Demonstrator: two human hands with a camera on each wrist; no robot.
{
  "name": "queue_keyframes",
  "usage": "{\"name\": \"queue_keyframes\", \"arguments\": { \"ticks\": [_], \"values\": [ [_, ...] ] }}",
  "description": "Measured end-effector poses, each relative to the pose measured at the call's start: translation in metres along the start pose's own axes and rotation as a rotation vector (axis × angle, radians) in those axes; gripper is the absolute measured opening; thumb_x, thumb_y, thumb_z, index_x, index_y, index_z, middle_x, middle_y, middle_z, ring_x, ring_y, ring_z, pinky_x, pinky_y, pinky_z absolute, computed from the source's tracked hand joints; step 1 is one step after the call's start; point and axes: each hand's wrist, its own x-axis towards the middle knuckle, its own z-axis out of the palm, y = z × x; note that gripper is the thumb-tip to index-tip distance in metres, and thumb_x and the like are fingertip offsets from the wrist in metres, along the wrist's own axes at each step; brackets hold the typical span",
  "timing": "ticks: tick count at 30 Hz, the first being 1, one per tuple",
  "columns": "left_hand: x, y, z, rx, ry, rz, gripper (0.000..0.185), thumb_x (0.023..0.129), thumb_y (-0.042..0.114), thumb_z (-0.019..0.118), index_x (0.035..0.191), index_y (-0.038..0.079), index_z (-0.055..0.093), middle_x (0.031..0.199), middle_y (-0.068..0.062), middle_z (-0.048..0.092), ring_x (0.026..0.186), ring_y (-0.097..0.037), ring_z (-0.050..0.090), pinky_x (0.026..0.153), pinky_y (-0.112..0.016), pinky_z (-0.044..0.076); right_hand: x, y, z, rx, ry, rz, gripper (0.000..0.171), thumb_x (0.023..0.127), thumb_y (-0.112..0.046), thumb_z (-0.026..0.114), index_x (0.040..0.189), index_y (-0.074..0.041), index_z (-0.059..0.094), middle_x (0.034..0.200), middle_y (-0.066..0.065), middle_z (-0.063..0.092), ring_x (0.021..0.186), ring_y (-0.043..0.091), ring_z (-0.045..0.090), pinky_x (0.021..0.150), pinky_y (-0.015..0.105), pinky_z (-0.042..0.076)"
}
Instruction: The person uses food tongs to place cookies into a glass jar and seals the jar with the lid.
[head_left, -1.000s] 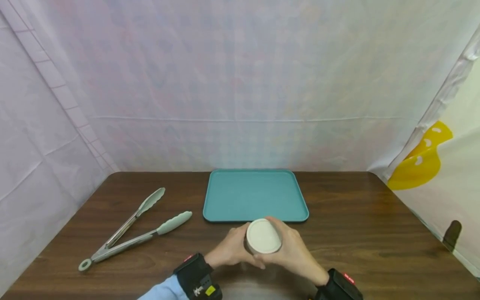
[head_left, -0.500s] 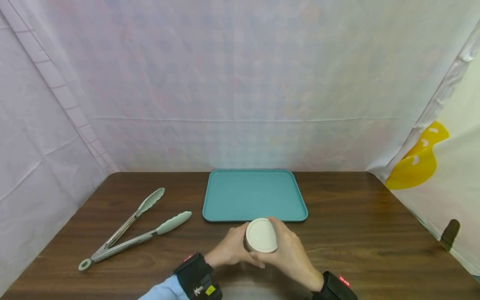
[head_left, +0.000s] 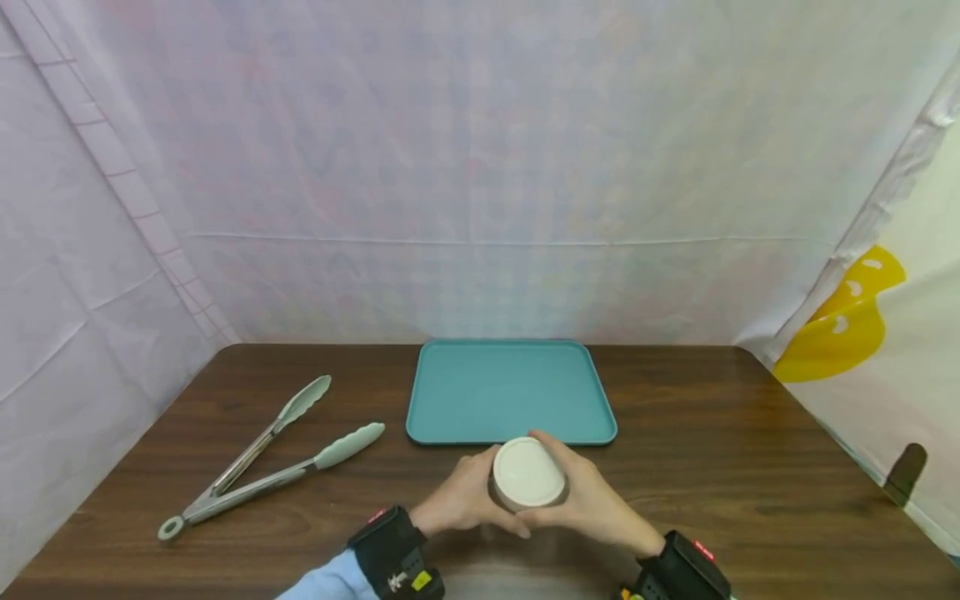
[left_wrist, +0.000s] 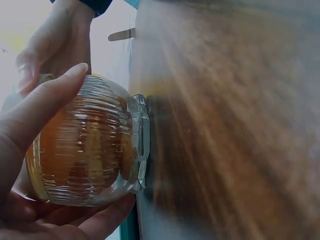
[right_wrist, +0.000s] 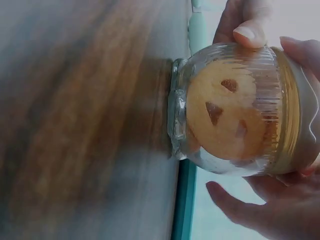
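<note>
Bench (head_left: 712, 450) of dark wood grain carries everything here, walled on three sides by pale draped sheeting; on it, toward the far middle, lies a flat teal rectangular plastic tray (head_left: 510, 390) with a low rim, bare on its face; off to the left, well apart from the tray, rest steel tongs with pale green scalloped tips (head_left: 270, 457), lying with their arms spread; just in front of the tray's near edge stands the ribbed clear glass jar with a cream round lid (head_left: 527, 473), its base on the wood, a tan cookie with dark chips visible through the glass in the right wrist view; both hands close on it; the left hand (head_left: 459, 500) wraps the glass body from the left, thumb and fingers curled round the ribs; the right hand (head_left: 592, 500) curls its grip about the lid and upper side from the right; the step in hand looks like opening the jar, with the lid seemingly seated; the next move would call for the left hand bracing the body firmly against the bench while the right twists or lifts the lid straight off, since ribbed glass could slip or tip under a sideways pull.
</note>
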Motion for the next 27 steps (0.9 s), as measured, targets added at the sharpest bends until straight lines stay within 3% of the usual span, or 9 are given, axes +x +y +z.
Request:
{"name": "queue_keyframes", "arguments": {
  "ticks": [3,9,16,20,23,27],
  "values": [
    [0.0,0.0,0.001,-0.001,0.008,0.003,0.088,0.056,0.031,0.084,0.13,0.01,0.042,0.115,-0.005,0.055,0.102,-0.021,0.051,0.087,-0.039,0.039,0.001,0.0,0.001,-0.059,0.056,-0.02,0.086,0.066,-0.036,0.077,0.135,-0.009,0.033,0.122,0.014,0.051,0.103,0.028,0.053,0.078,0.036,0.046],
    [0.0,0.001,0.003,-0.002,0.033,0.009,0.087,0.057,0.031,0.084,0.13,0.01,0.042,0.115,-0.006,0.055,0.102,-0.023,0.052,0.087,-0.038,0.041,-0.001,-0.003,0.007,-0.105,0.17,-0.037,0.082,0.064,-0.035,0.078,0.13,-0.003,0.039,0.117,0.014,0.054,0.098,0.028,0.056,0.075,0.033,0.048],
    [0.0,0.003,0.004,-0.001,0.058,0.004,0.087,0.056,0.032,0.084,0.129,0.01,0.043,0.116,-0.007,0.055,0.103,-0.025,0.051,0.088,-0.039,0.04,-0.001,-0.013,0.02,-0.187,0.339,0.03,0.081,0.058,-0.038,0.081,0.122,-0.004,0.046,0.108,0.009,0.058,0.091,0.022,0.059,0.07,0.029,0.049],
    [0.0,0.003,0.005,0.016,0.062,0.002,0.087,0.055,0.033,0.084,0.128,0.01,0.044,0.115,-0.007,0.055,0.102,-0.024,0.052,0.088,-0.039,0.04,-0.001,-0.016,0.025,-0.286,0.396,0.014,0.078,0.058,-0.043,0.08,0.117,-0.002,0.047,0.102,0.011,0.06,0.085,0.022,0.061,0.065,0.028,0.05],
    [0.0,0.003,0.005,0.029,0.064,0.009,0.086,0.055,0.034,0.084,0.128,0.009,0.044,0.114,-0.006,0.056,0.101,-0.023,0.052,0.088,-0.038,0.04,-0.001,-0.015,0.024,-0.327,0.385,-0.015,0.08,0.059,-0.044,0.079,0.116,0.001,0.046,0.102,0.013,0.06,0.084,0.023,0.061,0.064,0.029,0.05],
    [0.0,0.003,0.004,0.024,0.056,0.007,0.086,0.055,0.033,0.084,0.127,0.008,0.044,0.113,-0.007,0.056,0.101,-0.023,0.053,0.086,-0.035,0.041,-0.001,-0.011,0.015,-0.241,0.226,0.002,0.091,0.062,-0.042,0.078,0.129,0.003,0.036,0.116,0.018,0.052,0.097,0.028,0.056,0.072,0.034,0.048]
  ]
}}
